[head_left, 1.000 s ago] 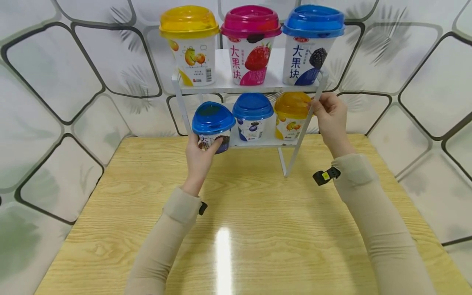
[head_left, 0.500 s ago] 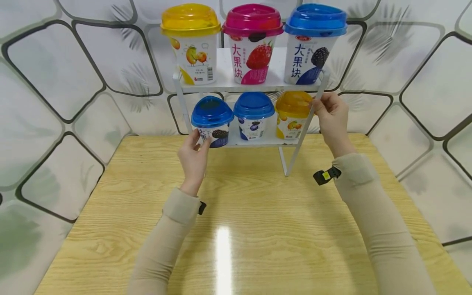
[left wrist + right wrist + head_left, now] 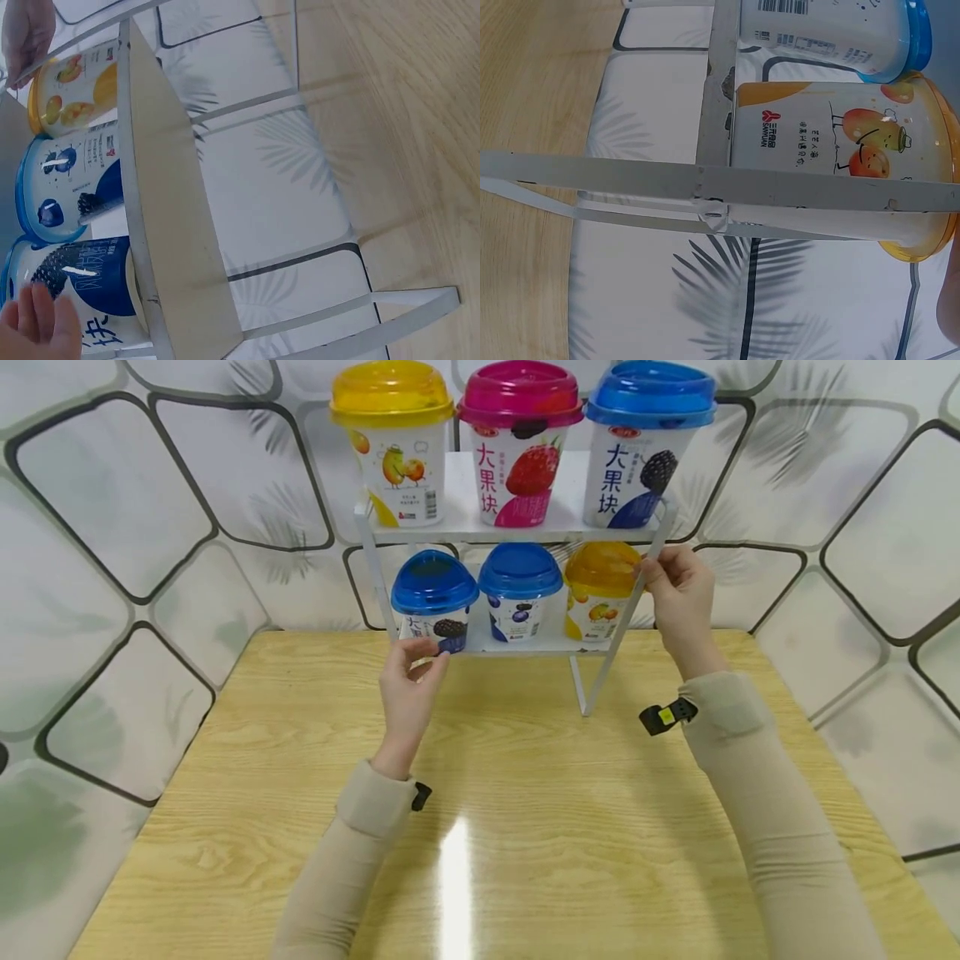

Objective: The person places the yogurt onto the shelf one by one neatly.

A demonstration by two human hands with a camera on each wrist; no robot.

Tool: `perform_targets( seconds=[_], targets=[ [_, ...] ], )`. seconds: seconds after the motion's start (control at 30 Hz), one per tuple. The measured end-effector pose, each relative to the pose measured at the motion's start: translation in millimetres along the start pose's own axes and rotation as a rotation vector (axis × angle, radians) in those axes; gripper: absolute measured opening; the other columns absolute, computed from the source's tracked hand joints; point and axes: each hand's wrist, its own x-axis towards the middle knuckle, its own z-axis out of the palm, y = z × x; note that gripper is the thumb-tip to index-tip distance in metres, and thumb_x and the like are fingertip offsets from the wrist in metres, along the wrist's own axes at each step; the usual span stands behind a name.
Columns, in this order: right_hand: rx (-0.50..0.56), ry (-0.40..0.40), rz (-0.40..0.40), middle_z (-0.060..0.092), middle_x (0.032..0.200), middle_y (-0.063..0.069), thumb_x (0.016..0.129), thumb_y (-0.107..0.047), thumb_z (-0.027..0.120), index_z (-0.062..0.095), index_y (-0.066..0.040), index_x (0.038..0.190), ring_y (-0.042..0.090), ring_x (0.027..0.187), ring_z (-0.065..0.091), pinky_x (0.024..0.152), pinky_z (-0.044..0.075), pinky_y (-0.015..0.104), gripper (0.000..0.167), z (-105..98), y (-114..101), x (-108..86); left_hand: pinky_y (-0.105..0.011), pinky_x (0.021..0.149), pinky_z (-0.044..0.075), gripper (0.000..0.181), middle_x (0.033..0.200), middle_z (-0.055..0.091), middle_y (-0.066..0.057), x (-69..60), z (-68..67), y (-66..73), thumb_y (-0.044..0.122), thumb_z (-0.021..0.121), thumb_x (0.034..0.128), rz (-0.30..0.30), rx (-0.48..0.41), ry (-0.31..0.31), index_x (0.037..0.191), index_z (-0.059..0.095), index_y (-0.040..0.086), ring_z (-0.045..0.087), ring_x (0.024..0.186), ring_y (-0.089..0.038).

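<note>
A white two-tier rack (image 3: 525, 536) carries several lidded fruit-printed yogurt cups. On its lower shelf stand a blackberry cup (image 3: 433, 583) with a blue lid at left, a blueberry cup (image 3: 521, 573) in the middle and a yellow-lidded cup (image 3: 597, 572) at right. My left hand (image 3: 408, 693) is just in front of the blackberry cup, fingers loosely bent and holding nothing; in the left wrist view its fingertips (image 3: 41, 311) are close to the cup wall, and contact is unclear. My right hand (image 3: 684, 602) pinches the rack's right side bar beside the yellow-lidded cup.
Yellow (image 3: 393, 435), pink (image 3: 520, 439) and blue-lidded (image 3: 645, 439) cups stand on the upper shelf. The rack's legs rest on a wooden table (image 3: 525, 827). A patterned wall covering (image 3: 90, 552) surrounds the table behind and at the sides.
The blackberry cup, held by my left hand a second ago, has moved back and up onto the lower shelf. My left hand has let go and lowered slightly. My right hand stays on the rack.
</note>
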Motion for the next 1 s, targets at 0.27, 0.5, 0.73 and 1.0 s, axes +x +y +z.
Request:
perform_targets(
  seconds=[0.27,0.5,0.73,1.0],
  targets=[
    [-0.017,0.0,0.012,0.061,0.068,0.003,0.083,-0.003,0.058,0.06,-0.002,0.076,0.015,0.065,0.056,0.063,0.047,0.019,0.007,-1.0,1.4,-0.7,-0.039,0.08,0.045,0.031,0.103,0.054,-0.024,2.9,11.7,24.9,-0.001,0.058,0.0831,-0.08,0.004,-0.236,0.111,0.048,-0.011,0.053,0.096,-0.031],
    [-0.014,-0.001,-0.006,0.062,0.069,0.003,0.083,-0.003,0.058,0.06,-0.002,0.076,0.014,0.064,0.056,0.062,0.046,0.019,0.008,-1.4,1.4,0.8,-0.038,0.081,0.044,0.034,0.105,0.053,-0.023,9.7,14.6,28.0,0.001,0.056,0.085,-0.13,0.028,-0.235,0.115,0.045,-0.011,0.051,0.097,-0.029],
    [-0.022,-0.004,-0.009,0.06,0.07,0.003,0.083,-0.002,0.057,0.06,-0.004,0.077,0.014,0.065,0.055,0.062,0.046,0.02,0.007,-1.3,1.1,1.4,-0.039,0.081,0.043,0.035,0.108,0.051,-0.025,15.8,14.8,23.5,0.001,0.055,0.0854,-0.126,0.015,-0.234,0.116,0.044,-0.011,0.05,0.098,-0.03],
    [-0.055,-0.006,-0.036,0.061,0.07,0.001,0.084,-0.002,0.056,0.061,-0.008,0.076,0.013,0.064,0.056,0.063,0.046,0.02,0.011,-1.0,1.6,0.8,-0.041,0.083,0.041,0.038,0.112,0.05,-0.026,20.4,14.0,22.1,0.002,0.055,0.086,-0.13,0.011,-0.234,0.119,0.043,-0.011,0.049,0.101,-0.032]
  ],
)
